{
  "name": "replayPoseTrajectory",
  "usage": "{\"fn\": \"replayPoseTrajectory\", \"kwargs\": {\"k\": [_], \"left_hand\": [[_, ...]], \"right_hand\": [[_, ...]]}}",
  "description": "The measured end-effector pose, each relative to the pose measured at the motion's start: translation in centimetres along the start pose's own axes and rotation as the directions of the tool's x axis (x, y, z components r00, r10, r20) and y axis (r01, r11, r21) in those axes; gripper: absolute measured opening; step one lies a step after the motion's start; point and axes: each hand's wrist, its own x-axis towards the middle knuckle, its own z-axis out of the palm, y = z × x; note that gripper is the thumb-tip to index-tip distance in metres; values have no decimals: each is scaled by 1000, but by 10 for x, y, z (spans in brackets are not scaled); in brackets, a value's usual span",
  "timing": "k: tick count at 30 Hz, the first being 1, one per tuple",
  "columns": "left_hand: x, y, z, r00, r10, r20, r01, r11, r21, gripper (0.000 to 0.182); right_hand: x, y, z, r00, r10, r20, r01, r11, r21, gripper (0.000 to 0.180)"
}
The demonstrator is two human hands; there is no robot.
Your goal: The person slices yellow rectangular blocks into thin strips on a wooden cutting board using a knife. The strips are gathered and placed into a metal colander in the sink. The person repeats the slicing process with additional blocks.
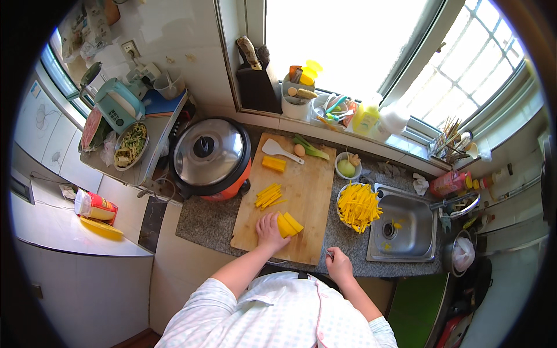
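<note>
My left hand [270, 231] rests on the wooden cutting board [311, 209], its fingers holding the near end of some flat yellow vegetable slices [290, 222]. Just above it on the board is a small pile of cut yellow vegetable sticks [268, 195]. Farther back lie a yellow vegetable block [273, 164], a white rice paddle [278, 150], an egg [299, 150] and a green leek piece [312, 147]. By the board's near right corner, my right hand [339, 264] is closed around a thin metal tool [329, 253], mostly hidden; its kind is unclear. A heaped bowl of yellow sticks [359, 206] stands right of the board.
An orange electric pan [211, 161] with a metal lid stands left of the board. To the right is a steel sink [404, 226] with yellow scraps. Behind the board are a small bowl with an onion [347, 166] and a knife block [260, 89] on the sill.
</note>
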Motion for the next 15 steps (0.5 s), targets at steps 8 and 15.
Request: {"fn": "replayPoseTrajectory", "kwargs": {"k": [8, 15], "left_hand": [[5, -10, -18, 996, 38, 78, -33, 997, -66, 83], [47, -27, -50, 898, 202, 390, -211, 977, -21, 44]], "right_hand": [[-1, 7, 6, 999, -52, 10, 52, 998, -26, 25], [-1, 2, 6, 999, -47, 26, 48, 999, -14, 25]]}}
